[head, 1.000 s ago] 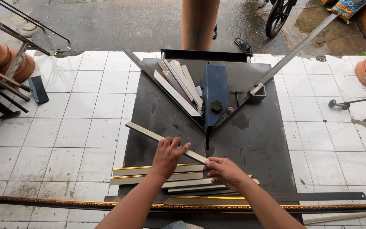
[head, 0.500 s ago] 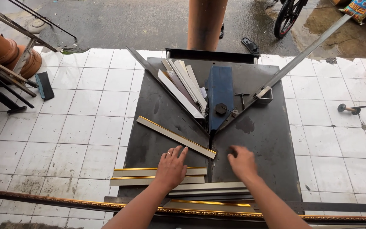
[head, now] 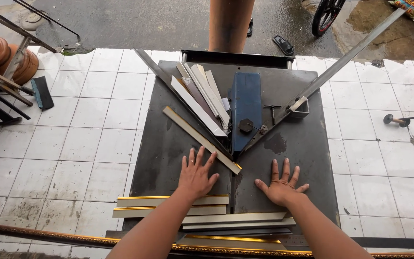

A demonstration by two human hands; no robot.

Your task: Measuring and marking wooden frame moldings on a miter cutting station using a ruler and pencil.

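both hands — left hand (head: 196,176), right hand (head: 280,184) — lie flat, fingers spread wide, on the dark metal table (head: 303,153).

— Where are the hands?
— Both lie flat, fingers spread, on the dark metal table (head: 168,144). The left hand (head: 196,176) rests just below a pale moulding strip (head: 201,139) lying diagonally; the right hand (head: 280,186) sits apart on bare metal.
— And nearer the person?
— Stacked gold-edged mouldings (head: 168,206). A blue blade housing (head: 245,112) stands at the centre.
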